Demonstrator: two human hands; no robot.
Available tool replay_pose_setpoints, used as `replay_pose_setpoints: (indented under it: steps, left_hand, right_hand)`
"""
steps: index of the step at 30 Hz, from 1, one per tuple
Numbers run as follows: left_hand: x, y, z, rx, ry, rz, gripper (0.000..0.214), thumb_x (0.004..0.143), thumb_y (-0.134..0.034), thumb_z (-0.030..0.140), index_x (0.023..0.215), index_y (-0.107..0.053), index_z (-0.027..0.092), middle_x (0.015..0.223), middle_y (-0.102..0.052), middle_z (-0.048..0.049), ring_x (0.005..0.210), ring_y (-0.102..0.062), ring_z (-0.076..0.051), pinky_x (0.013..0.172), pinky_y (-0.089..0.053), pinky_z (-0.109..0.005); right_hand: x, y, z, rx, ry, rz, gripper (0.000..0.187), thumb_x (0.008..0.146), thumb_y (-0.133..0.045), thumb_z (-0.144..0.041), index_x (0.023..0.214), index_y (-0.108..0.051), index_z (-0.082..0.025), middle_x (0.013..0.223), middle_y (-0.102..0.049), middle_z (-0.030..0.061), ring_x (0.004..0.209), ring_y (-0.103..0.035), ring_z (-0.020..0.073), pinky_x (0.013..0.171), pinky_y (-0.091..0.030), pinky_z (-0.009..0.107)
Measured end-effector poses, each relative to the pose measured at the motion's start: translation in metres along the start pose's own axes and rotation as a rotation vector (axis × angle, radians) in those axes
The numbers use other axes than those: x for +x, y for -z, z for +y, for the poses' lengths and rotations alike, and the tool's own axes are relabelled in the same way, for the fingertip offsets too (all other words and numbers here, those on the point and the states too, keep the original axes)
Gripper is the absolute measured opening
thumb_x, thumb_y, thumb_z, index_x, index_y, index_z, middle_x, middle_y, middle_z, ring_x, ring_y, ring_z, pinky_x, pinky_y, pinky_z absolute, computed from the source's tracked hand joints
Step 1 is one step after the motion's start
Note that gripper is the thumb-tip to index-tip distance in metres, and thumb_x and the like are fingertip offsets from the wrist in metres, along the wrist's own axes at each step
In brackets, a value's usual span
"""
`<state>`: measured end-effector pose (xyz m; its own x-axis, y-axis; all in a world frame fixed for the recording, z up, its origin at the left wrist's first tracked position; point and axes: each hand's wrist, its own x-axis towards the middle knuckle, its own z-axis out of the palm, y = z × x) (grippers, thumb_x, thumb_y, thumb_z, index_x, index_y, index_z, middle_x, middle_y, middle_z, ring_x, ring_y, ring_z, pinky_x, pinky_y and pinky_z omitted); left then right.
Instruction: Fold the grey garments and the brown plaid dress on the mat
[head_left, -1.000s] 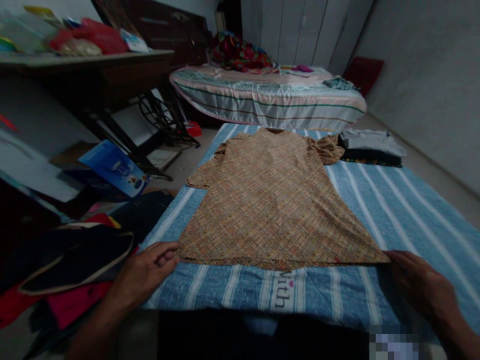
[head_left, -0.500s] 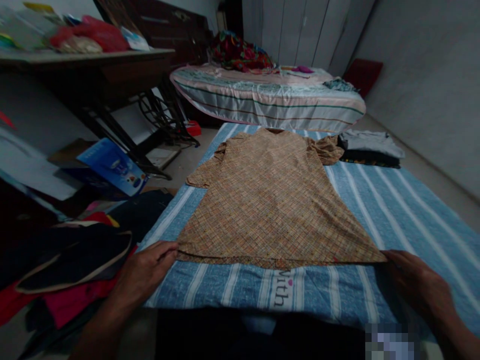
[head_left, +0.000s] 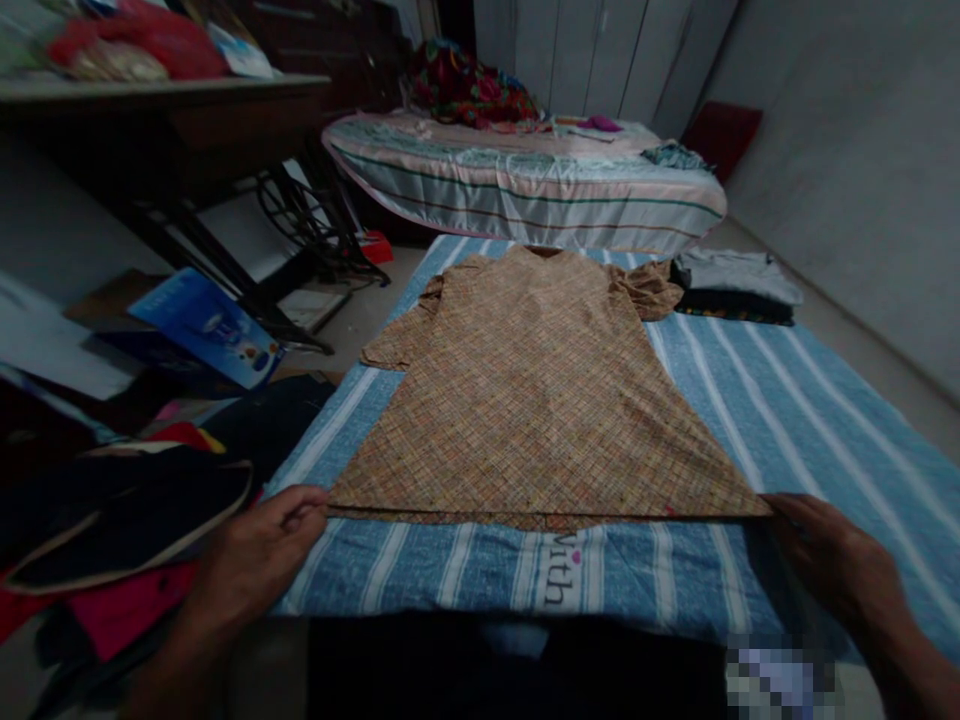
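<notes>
A brown checked short-sleeved dress or long shirt (head_left: 540, 400) lies spread on a blue and white striped cloth (head_left: 810, 440), its neckline away from me and its hem towards me. My left hand (head_left: 274, 545) pinches the left corner of the hem. At the right corner, my right hand (head_left: 836, 550) has its fingers closed on the fabric. Between the two hands the hem runs almost straight, with a strip of the lower layer showing beneath it. The left sleeve lies outspread; the right one is bunched up.
Folded clothes (head_left: 735, 285) are stacked at the far right of the striped cloth. Beyond stands a bed (head_left: 525, 190) with a red floral blanket (head_left: 472, 90). On the left are a treadle table (head_left: 187, 110), a blue box (head_left: 210, 325) and a heap of clothes (head_left: 127, 510).
My left hand has drawn its hem corner outward to the left, and the hem is straighter and tauter. My right hand keeps its corner in nearly the same place. The view has shifted slightly.
</notes>
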<state>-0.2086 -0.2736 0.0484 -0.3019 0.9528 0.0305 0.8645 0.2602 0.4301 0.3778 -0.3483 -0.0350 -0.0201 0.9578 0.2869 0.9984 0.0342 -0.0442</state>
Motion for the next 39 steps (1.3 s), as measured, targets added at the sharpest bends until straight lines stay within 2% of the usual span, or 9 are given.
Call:
replay_pose_setpoints:
  steps: [5, 14, 16, 19, 21, 24, 27, 33, 39]
  left_hand:
    - [-0.001, -0.003, 0.0, -0.092, 0.105, -0.135, 0.039, 0.053, -0.045, 0.054, 0.067, -0.065, 0.024, 0.058, -0.066, 0.003, 0.056, -0.062, -0.016, 0.054, -0.046, -0.022]
    - [0.003, -0.004, 0.005, -0.094, 0.196, -0.174, 0.045, 0.05, -0.042, 0.057, 0.07, -0.063, 0.024, 0.059, -0.064, 0.0028, 0.058, -0.06, -0.017, 0.054, -0.044, -0.023]
    - [0.003, -0.004, 0.005, -0.075, 0.202, -0.152, 0.046, 0.05, -0.042, 0.058, 0.072, -0.064, 0.023, 0.061, -0.064, 0.0019, 0.058, -0.06, -0.018, 0.054, -0.044, -0.024]
    - [0.004, -0.005, 0.005, -0.037, 0.129, -0.072, 0.046, 0.054, -0.042, 0.057, 0.074, -0.066, 0.023, 0.07, -0.067, -0.0006, 0.062, -0.061, -0.018, 0.059, -0.046, -0.026]
    - [0.004, -0.006, 0.005, -0.029, 0.033, -0.011, 0.043, 0.056, -0.043, 0.055, 0.072, -0.066, 0.022, 0.077, -0.067, -0.0022, 0.066, -0.062, -0.018, 0.065, -0.047, -0.026]
    - [0.005, -0.008, 0.005, -0.037, -0.06, 0.028, 0.038, 0.06, -0.044, 0.053, 0.069, -0.064, 0.022, 0.08, -0.065, -0.0035, 0.066, -0.062, -0.017, 0.065, -0.048, -0.026]
    - [0.003, -0.01, 0.003, -0.045, -0.084, 0.037, 0.035, 0.063, -0.044, 0.05, 0.069, -0.063, 0.022, 0.078, -0.063, -0.0028, 0.063, -0.06, -0.016, 0.061, -0.047, -0.026]
    - [-0.001, -0.012, 0.0, -0.074, -0.012, 0.08, 0.031, 0.062, -0.045, 0.047, 0.071, -0.061, 0.022, 0.067, -0.062, -0.0001, 0.061, -0.059, -0.016, 0.061, -0.046, -0.025]
    - [-0.004, -0.011, 0.009, -0.121, 0.081, 0.067, 0.026, 0.06, -0.049, 0.045, 0.069, -0.06, 0.023, 0.06, -0.061, 0.0027, 0.056, -0.057, -0.014, 0.057, -0.045, -0.022]
  right_hand:
    - [-0.002, 0.002, -0.012, -0.04, -0.019, 0.01, 0.037, 0.088, -0.038, -0.036, 0.098, -0.071, -0.023, 0.097, -0.072, 0.0073, 0.081, -0.069, 0.0231, 0.058, -0.056, 0.032]
    - [0.013, 0.02, -0.035, -0.124, -0.013, -0.094, 0.037, 0.091, -0.035, -0.031, 0.097, -0.071, -0.021, 0.091, -0.071, 0.0095, 0.073, -0.067, 0.0249, 0.06, -0.053, 0.037]
    - [0.02, 0.023, -0.056, -0.128, 0.005, 0.0, 0.035, 0.093, -0.04, -0.035, 0.103, -0.068, -0.018, 0.093, -0.07, 0.0108, 0.076, -0.066, 0.0263, 0.062, -0.053, 0.039]
    - [0.033, 0.023, -0.105, 0.001, 0.185, 0.18, 0.027, 0.094, -0.048, -0.034, 0.102, -0.067, -0.017, 0.099, -0.069, 0.0108, 0.088, -0.064, 0.0246, 0.077, -0.051, 0.038]
    - [0.043, 0.018, -0.143, 0.083, 0.341, 0.191, 0.021, 0.094, -0.049, -0.025, 0.104, -0.065, -0.018, 0.103, -0.068, 0.0098, 0.098, -0.061, 0.0244, 0.086, -0.048, 0.038]
    - [0.056, 0.008, -0.193, 0.226, 0.428, 0.136, 0.018, 0.093, -0.05, -0.019, 0.103, -0.064, -0.018, 0.103, -0.067, 0.0082, 0.103, -0.057, 0.023, 0.09, -0.044, 0.037]
    - [0.065, 0.002, -0.222, 0.286, 0.444, 0.061, 0.013, 0.089, -0.052, -0.015, 0.092, -0.065, -0.019, 0.096, -0.067, 0.0068, 0.096, -0.056, 0.0221, 0.085, -0.043, 0.035]
    - [0.069, 0.002, -0.23, 0.243, 0.5, -0.018, 0.012, 0.087, -0.057, -0.013, 0.079, -0.062, -0.019, 0.085, -0.063, 0.0053, 0.085, -0.054, 0.02, 0.076, -0.042, 0.032]
    - [0.071, -0.001, -0.233, 0.195, 0.566, -0.031, 0.013, 0.087, -0.054, -0.009, 0.081, -0.062, -0.017, 0.086, -0.061, 0.008, 0.084, -0.053, 0.0223, 0.074, -0.043, 0.034]
